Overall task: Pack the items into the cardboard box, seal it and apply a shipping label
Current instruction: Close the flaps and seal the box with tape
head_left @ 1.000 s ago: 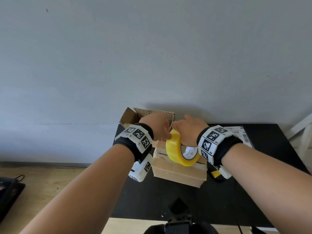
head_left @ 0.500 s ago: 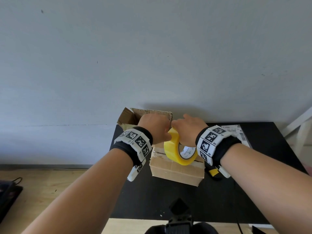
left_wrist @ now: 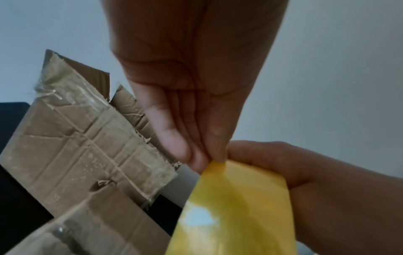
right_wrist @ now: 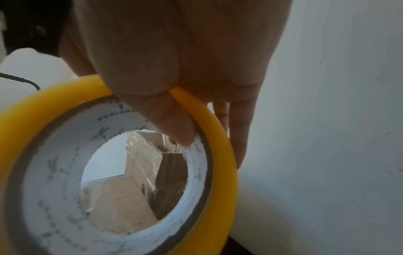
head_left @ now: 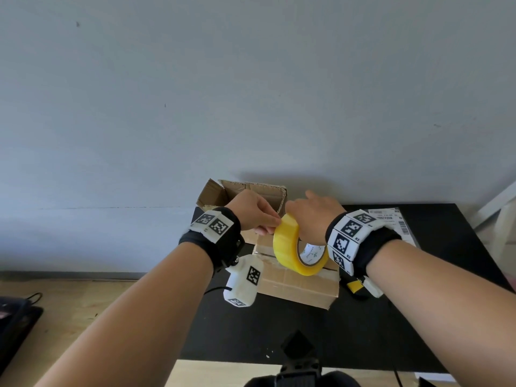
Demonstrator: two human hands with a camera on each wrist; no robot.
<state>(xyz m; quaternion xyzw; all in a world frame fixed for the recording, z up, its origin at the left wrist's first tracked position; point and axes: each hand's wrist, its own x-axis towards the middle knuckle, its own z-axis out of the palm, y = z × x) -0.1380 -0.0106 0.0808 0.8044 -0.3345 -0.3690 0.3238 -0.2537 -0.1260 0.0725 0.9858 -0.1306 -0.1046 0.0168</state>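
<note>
Two boxes on table, right hand (head_left: pixel 315 216) gripping tape roll (head_left: pixel 293 247), left hand (head_left: pixel 251 210) pinching its edge

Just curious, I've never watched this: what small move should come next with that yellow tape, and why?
Probably peel the tape end free and pull out a strip. The left hand pinches the edge of the tape roll, which the right hand holds above the closed box.
</note>
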